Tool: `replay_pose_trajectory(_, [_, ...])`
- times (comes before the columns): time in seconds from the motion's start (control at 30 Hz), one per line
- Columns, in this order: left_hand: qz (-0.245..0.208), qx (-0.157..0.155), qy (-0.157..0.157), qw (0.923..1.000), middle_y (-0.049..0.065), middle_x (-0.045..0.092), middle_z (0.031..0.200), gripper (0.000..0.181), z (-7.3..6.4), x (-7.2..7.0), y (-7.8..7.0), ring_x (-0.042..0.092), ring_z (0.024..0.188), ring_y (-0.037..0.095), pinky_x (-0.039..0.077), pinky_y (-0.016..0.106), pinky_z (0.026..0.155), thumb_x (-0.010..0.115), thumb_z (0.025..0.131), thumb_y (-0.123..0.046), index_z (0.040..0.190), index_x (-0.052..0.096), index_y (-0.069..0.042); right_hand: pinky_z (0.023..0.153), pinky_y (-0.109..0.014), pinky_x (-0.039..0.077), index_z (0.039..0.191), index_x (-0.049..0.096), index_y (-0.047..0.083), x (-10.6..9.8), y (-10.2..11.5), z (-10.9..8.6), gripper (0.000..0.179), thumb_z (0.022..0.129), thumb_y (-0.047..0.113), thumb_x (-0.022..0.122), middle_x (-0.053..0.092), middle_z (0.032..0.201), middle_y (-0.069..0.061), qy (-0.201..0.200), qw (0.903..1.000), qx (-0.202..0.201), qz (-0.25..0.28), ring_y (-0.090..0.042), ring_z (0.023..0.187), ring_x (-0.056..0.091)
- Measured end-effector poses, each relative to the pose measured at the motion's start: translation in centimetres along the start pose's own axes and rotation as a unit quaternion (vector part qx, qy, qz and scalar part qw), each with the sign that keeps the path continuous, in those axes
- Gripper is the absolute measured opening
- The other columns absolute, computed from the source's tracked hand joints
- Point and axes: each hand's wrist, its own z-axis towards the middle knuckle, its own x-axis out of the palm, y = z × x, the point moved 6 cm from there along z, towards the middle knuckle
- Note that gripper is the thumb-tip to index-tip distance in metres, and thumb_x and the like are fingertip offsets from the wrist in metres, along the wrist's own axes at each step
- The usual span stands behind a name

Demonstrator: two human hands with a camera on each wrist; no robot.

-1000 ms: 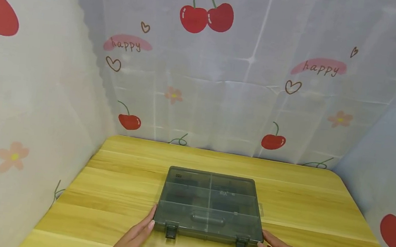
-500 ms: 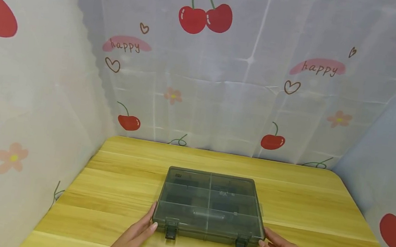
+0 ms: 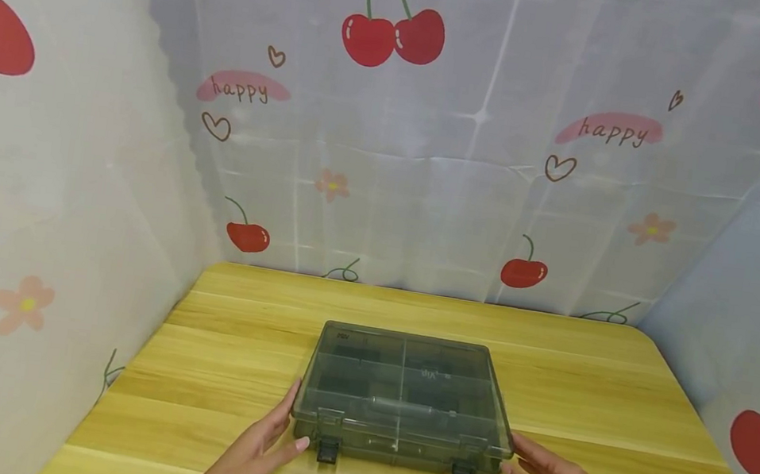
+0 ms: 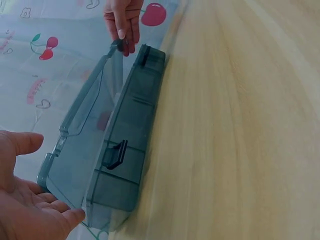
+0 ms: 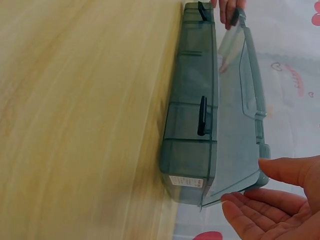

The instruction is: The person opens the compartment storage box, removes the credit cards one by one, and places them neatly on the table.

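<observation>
A dark translucent compartment box (image 3: pixel 395 454) lies on the table, its front latches (image 3: pixel 328 452) hanging undone. Its clear grey lid (image 4: pixel 75 160) is raised along the front; a wide gap shows in both wrist views. My left hand (image 3: pixel 255 445) is at the lid's left front corner, fingers extended beneath its side edge and thumb standing apart. At the opposite corner, my right hand (image 5: pixel 287 200) pinches the lid, thumb on the rim and fingers along the lower edge. Dark shapes show dimly through the lid; I cannot tell what they are.
The yellow wood-grain table (image 3: pixel 231 329) extends around the box on all sides. A white cloth (image 3: pixel 437 132) printed with cherries stands behind the table and along both sides. A small white label (image 5: pixel 186 181) is on the box's end wall.
The lid's front edge has risen from the box, opening a gap above the latches. Both hands have moved slightly up and outward with it, while the box base has stayed in place.
</observation>
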Motion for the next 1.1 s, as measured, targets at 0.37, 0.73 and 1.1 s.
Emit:
replay_pose_trajectory(0.37, [0.022,0.016,0.012,0.9996,0.019,-0.005,0.167,0.084,-0.6,-0.1,-1.2,0.016,0.144,0.058,0.024,0.069,0.113,0.057,0.105,-0.032,0.164,0.0,-0.016,0.083,-0.041,0.061,0.132,0.066,-0.002,-1.1,0.7,-0.4,0.047,0.091,0.019,0.077,0.068,0.126,-0.022,-0.025,0.9995,0.0,-0.017,-0.038,0.11,0.069])
replay_pose_trajectory(0.73, [0.076,0.05,-0.044,0.9949,0.016,0.017,0.165,0.071,-0.8,-0.9,-2.6,0.031,0.144,0.045,0.031,0.053,0.114,0.056,0.106,-0.028,0.164,0.016,-0.015,0.081,-0.043,0.061,0.126,0.071,0.002,-1.8,1.2,-0.7,0.039,0.089,0.014,0.078,0.071,0.12,-0.018,-0.052,0.9985,-0.016,-0.006,-0.036,0.106,0.071])
replay_pose_trajectory(1.1, [0.165,0.071,-0.062,0.9818,0.023,0.047,0.15,0.062,-0.7,-1.9,-4.1,0.056,0.129,0.038,0.048,0.054,0.103,0.05,0.107,-0.036,0.159,0.032,-0.008,0.076,-0.038,0.062,0.127,0.072,0.005,-2.6,1.9,-0.8,0.04,0.09,0.017,0.079,0.073,0.116,-0.016,-0.072,0.9965,-0.036,-0.02,-0.034,0.102,0.072])
